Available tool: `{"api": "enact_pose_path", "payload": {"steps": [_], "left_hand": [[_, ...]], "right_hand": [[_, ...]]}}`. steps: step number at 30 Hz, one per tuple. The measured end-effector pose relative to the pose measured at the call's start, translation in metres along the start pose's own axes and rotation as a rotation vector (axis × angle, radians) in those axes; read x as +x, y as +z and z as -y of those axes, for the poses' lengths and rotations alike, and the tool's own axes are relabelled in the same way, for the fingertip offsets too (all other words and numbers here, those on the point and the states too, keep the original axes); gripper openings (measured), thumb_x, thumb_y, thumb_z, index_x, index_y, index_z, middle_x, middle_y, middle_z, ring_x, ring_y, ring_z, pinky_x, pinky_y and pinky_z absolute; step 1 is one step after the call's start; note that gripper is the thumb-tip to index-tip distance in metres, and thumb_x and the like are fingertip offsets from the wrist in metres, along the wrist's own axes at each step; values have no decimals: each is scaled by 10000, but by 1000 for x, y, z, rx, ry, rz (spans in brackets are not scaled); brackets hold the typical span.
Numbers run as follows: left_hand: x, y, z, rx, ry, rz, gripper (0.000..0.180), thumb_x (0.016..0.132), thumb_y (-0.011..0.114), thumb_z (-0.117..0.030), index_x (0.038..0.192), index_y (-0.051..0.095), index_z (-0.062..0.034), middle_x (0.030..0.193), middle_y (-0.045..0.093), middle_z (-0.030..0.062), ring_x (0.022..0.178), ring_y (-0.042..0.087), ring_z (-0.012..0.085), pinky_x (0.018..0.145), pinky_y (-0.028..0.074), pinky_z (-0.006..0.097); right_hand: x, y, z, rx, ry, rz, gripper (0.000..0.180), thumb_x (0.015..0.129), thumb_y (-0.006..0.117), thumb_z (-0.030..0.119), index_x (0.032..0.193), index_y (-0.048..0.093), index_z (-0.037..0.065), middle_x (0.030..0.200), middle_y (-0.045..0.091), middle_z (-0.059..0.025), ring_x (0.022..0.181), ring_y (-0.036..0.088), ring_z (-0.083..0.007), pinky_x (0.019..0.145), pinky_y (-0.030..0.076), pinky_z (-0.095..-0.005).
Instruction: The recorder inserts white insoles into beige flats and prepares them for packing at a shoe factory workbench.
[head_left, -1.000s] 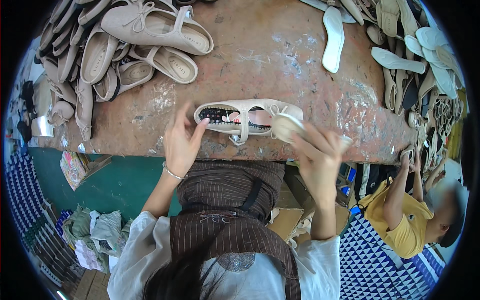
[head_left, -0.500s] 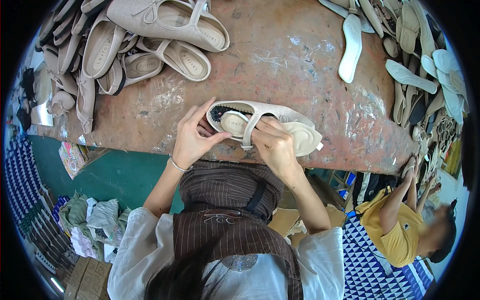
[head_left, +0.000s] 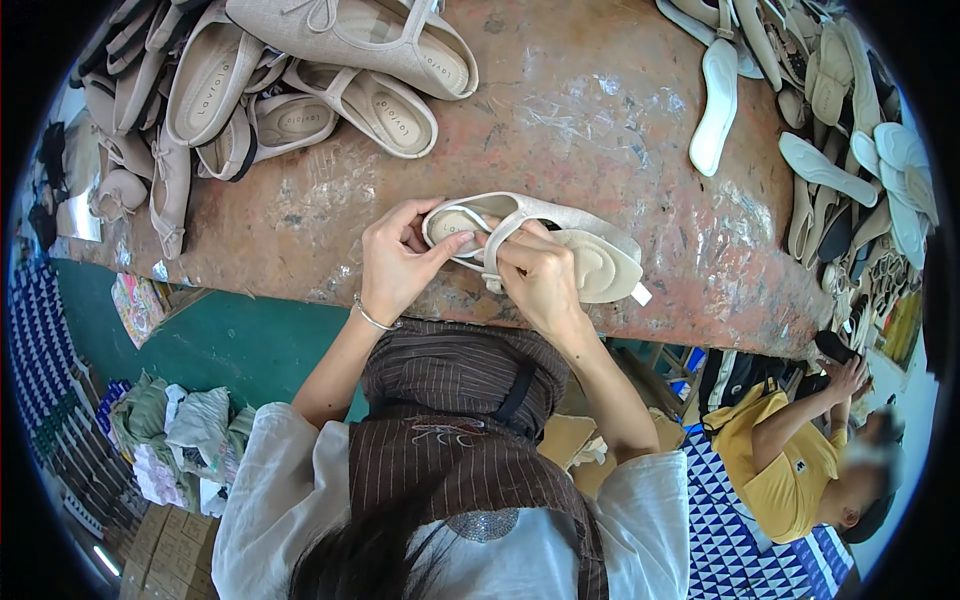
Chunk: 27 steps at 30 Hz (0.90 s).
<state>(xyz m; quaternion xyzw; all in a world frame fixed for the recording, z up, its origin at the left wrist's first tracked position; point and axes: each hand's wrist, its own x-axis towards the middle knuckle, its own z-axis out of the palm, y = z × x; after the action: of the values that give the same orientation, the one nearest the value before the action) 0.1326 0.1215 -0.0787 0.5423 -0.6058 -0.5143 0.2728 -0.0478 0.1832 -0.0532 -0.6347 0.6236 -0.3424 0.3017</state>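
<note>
Right now both hands are on the beige sandal (head_left: 560, 235) at the workbench's (head_left: 620, 110) near edge: left hand (head_left: 400, 262) pinching the heel end, right hand (head_left: 535, 275) gripping its strap. Farther back, piled beige shoes (head_left: 300, 80) and loose white insoles (head_left: 715, 105).

Bright, even daylight; sharp in the middle, bent and dark at the rim.

Soft light falls flat across the table (head_left: 620, 110), leaving only faint shadows under the shoe (head_left: 560, 235) and both hands. Pale scuffs on the tabletop catch a mild sheen at far right, with no hard glare. The fisheye curves the table's near edge and squeezes the shoe piles at left and right. A black ring frames the view. Near corners dim and soften; one face at near right is blurred.
</note>
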Motion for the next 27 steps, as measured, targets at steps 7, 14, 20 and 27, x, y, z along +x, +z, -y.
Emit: {"api": "enact_pose_path", "payload": {"steps": [7,14,20,27], "left_hand": [[5,2,1,43,4,-17,379,721,881,-179,981,694,23,738,668,52,546,527,46,471,416,208],[4,0,1,2,27,-15,355,737,869,-186,961,691,23,740,660,53,551,527,45,468,416,218],[7,8,0,6,49,-87,299,741,853,-163,929,699,11,713,663,73,541,524,67,473,425,243],[12,6,-1,61,-87,-99,133,808,765,-110,830,694,0,597,619,98,500,548,140,485,425,295]], "right_hand": [[1,-1,-5,30,-17,-23,222,748,686,-66,931,777,21,986,740,-150,941,690,-269,793,556,-349],[1,-2,-7,70,37,37,231,746,697,-46,954,768,26,1004,733,-155,918,680,-281,776,554,-370],[-3,8,-12,-122,-99,14,230,742,692,-28,964,750,-1,1095,710,-146,1010,637,-302,862,524,-406],[-5,8,-17,-308,-262,35,306,754,674,11,1055,701,-35,1286,615,-170,1148,576,-314,952,488,-427]]}}
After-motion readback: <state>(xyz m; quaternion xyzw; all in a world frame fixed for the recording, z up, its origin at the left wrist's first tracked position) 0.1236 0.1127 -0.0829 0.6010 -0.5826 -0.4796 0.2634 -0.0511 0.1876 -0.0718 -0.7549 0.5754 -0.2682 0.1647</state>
